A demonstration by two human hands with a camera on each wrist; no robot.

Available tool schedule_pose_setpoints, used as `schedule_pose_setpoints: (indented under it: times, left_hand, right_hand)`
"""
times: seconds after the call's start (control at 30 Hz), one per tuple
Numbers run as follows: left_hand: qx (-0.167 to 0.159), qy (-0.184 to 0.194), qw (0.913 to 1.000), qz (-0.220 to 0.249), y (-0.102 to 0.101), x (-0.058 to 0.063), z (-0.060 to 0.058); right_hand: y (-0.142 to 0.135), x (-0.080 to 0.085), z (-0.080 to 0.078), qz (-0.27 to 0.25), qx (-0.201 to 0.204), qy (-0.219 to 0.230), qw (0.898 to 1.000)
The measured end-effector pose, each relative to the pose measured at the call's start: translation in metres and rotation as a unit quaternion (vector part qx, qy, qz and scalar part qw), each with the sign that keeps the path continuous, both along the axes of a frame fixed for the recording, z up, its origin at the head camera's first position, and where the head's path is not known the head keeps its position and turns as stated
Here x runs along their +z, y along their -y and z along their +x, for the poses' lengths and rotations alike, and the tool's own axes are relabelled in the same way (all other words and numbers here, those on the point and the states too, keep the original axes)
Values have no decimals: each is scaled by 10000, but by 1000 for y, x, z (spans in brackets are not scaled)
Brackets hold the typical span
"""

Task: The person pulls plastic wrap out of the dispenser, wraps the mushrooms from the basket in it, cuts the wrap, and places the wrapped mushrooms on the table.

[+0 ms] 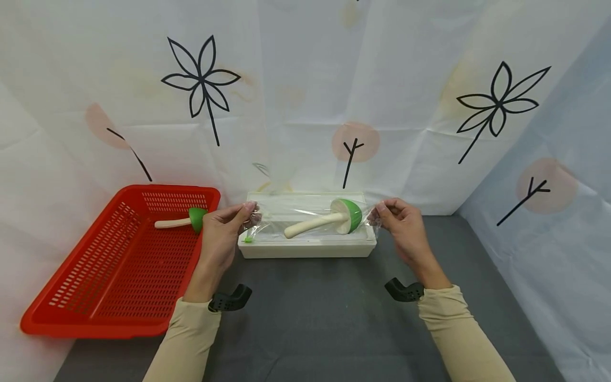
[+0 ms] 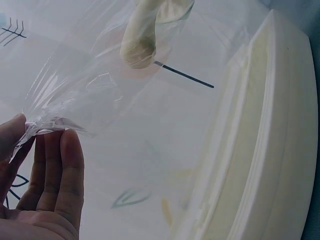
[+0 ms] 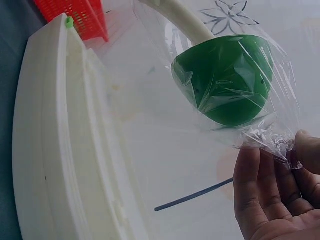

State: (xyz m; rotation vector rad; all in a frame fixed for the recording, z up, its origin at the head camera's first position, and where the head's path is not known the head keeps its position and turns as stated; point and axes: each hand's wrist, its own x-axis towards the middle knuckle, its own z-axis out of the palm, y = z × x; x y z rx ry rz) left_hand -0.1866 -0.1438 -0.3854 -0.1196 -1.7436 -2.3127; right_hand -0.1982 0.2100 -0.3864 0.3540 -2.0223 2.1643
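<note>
A mushroom [image 1: 312, 225] with a pale stem and a green cap lies sideways inside clear plastic film [image 2: 107, 97]. My left hand [image 1: 221, 233] pinches the gathered film at the stem end. At the cap end, my right hand [image 1: 406, 233] pinches the other bunched end between thumb and fingers. In the right wrist view, film clings in creases over the green cap [image 3: 225, 82]. Between the hands, the wrapped mushroom appears in front of a long white film dispenser box [image 1: 307, 250]. A small green slider [image 1: 248, 239] sits at the box's left end.
On the left stands a red perforated basket [image 1: 95, 330]; another green-capped mushroom [image 1: 173, 223] lies in it, partly behind my left hand. The grey tabletop [image 1: 310, 318] meets a white cloth backdrop [image 1: 296, 79] printed with leaves.
</note>
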Motion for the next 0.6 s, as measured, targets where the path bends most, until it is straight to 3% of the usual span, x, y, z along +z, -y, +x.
schedule_pose_setpoints:
  times: [0.4,0.6]
  left_hand:
    - [-35,-85,9998,188,-1,10,4]
    - [-88,6,9999,102,0,9,16]
  right_hand:
    - [1,11,4,-164,23,-255,9995]
    - [0,12,12,-202,191,-276,9992]
